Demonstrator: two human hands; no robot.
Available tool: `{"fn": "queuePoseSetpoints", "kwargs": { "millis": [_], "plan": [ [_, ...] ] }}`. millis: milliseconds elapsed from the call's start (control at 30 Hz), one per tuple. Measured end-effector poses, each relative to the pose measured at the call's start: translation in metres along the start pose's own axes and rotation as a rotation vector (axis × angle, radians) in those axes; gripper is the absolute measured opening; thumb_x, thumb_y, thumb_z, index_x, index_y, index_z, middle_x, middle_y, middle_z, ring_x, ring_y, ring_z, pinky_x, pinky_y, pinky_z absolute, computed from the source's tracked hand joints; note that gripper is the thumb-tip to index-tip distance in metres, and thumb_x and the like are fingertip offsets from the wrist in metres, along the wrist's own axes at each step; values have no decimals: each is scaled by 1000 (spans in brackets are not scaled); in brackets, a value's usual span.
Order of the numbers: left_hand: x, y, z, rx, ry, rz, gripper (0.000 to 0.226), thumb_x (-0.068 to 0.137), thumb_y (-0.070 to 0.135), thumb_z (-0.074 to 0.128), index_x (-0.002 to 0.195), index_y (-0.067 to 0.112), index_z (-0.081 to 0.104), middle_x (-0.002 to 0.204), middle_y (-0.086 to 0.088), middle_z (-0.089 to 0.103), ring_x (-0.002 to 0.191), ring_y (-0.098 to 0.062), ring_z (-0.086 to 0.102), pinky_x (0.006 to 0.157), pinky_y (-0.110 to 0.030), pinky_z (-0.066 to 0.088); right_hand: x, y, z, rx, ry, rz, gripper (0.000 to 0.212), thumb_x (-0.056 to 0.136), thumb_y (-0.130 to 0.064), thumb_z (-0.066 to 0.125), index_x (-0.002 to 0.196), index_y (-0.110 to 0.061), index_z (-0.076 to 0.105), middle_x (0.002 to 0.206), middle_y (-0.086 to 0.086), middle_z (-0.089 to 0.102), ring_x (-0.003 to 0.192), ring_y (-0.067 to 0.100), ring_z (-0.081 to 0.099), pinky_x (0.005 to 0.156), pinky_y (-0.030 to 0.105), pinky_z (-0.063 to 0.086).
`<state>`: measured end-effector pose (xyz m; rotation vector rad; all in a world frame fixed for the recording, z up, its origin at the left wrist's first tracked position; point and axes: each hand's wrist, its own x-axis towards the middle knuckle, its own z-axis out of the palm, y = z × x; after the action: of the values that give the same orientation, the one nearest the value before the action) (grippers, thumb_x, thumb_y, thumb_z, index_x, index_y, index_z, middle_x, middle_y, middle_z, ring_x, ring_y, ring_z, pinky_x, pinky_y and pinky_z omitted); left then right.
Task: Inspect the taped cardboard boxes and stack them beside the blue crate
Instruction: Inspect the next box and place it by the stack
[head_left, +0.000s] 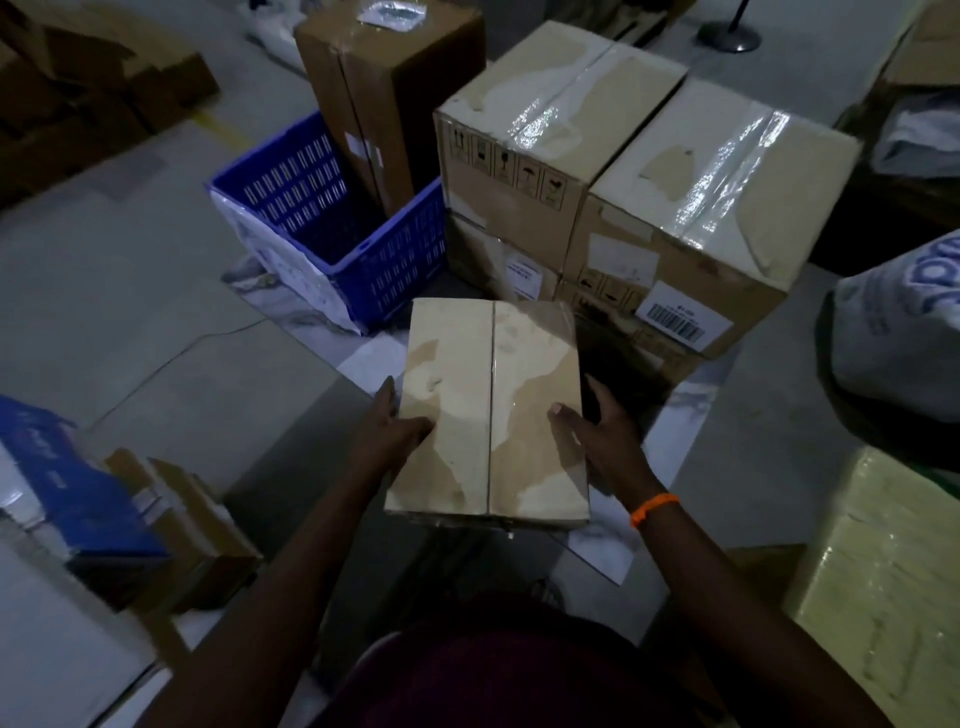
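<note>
Box clamped between left hand and right hand, long axis pointing away.
Stack ahead and right, beside blue crate; right grip nearer.

The barcode label print is too small to read. The lower boxes in the stack are mostly hidden behind the held box. The yellow package and grey sack run off the right edge.

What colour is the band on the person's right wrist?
Orange. The wristband shows clearly in the head view, just behind the right hand.
</note>
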<state>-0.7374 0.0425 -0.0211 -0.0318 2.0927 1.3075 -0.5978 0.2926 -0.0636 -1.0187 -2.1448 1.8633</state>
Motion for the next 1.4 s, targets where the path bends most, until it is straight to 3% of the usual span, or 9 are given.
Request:
{"fn": "queuePoseSetpoints", "kwargs": {
  "millis": [100, 233, 433, 533, 633, 767, 933, 1233, 1400],
  "plan": [
    [2, 12, 5, 12, -49, 20, 80, 75, 20, 66, 149, 29, 41, 132, -9, 59, 117, -31, 57, 99, -56, 51, 11, -13, 8, 108, -36, 44, 37, 96, -31, 73, 130, -32, 60, 117, -9, 72, 112, 19, 69, 87, 30, 57],
    [-14, 13, 6, -86, -20, 42, 64, 80, 1, 63, 140, 21, 48, 116, -3, 62, 107, -27, 60, 85, -45, 56, 9, -10, 10, 183, -77, 42, 68, 76, -62, 79, 137, -39, 61, 125, -8, 73, 119, 20, 68, 104, 52, 54],
    [-33, 10, 0, -570, 207, 79, 29, 95, 28, 58, 114, 8, 66, 112, -20, 71, 102, -40, 67, 75, -39, 53, -20, -28, -5, 381, 61, -60, 45, 99, -51, 59, 136, -26, 60, 127, 3, 69, 120, 23, 66, 93, 38, 55],
    [-45, 23, 3, -727, 224, 100, 34, 104, 46, 49, 112, 22, 71, 110, -4, 74, 104, -28, 69, 87, -43, 56, -36, -36, -17, 532, 74, -21, 71, 87, -71, 62, 136, -19, 60, 129, 5, 69, 125, 24, 63, 92, 36, 52],
    [-52, 16, 20, -630, 311, 197, 25, 109, 15, 43, 108, 26, 66, 98, 7, 75, 88, -2, 71, 85, -42, 60, -49, -33, -26, 584, 82, -60, 97, 77, -76, 72, 147, -13, 52, 139, 14, 64, 127, 27, 62, 96, 41, 53],
    [-46, -1, 38, -636, 344, 125, 22, 108, 13, 43, 111, 11, 64, 113, -12, 70, 102, -21, 71, 87, -52, 55, -68, -22, -32, 559, 145, -60, 26, 106, -37, 51, 116, -26, 71, 111, 4, 76, 104, 23, 70, 84, 34, 57],
    [-62, -12, 40, -609, 254, 160, 32, 111, 21, 34, 110, 9, 64, 101, -6, 75, 91, -18, 74, 71, -29, 60, -89, -12, -31, 478, 230, -3, 26, 110, -12, 42, 100, -18, 66, 91, -4, 77, 92, 16, 71, 78, 30, 58],
    [-68, 17, 3, -422, 57, 211, 57, 100, 65, 36, 132, 26, 62, 120, -8, 73, 108, -29, 71, 92, -49, 54, -84, -36, -36, 391, 182, -75, 28, 110, -26, 44, 118, -19, 70, 106, -6, 78, 103, 14, 72, 81, 34, 56],
    [-52, 43, -14, -260, -89, 137, 59, 86, 72, 60, 137, 42, 55, 131, -4, 67, 113, -28, 69, 96, -54, 55, -62, -59, -36, 393, 19, 0, 63, 98, -62, 45, 141, -19, 60, 127, 9, 73, 118, 26, 70, 101, 51, 55]
  ]
}}
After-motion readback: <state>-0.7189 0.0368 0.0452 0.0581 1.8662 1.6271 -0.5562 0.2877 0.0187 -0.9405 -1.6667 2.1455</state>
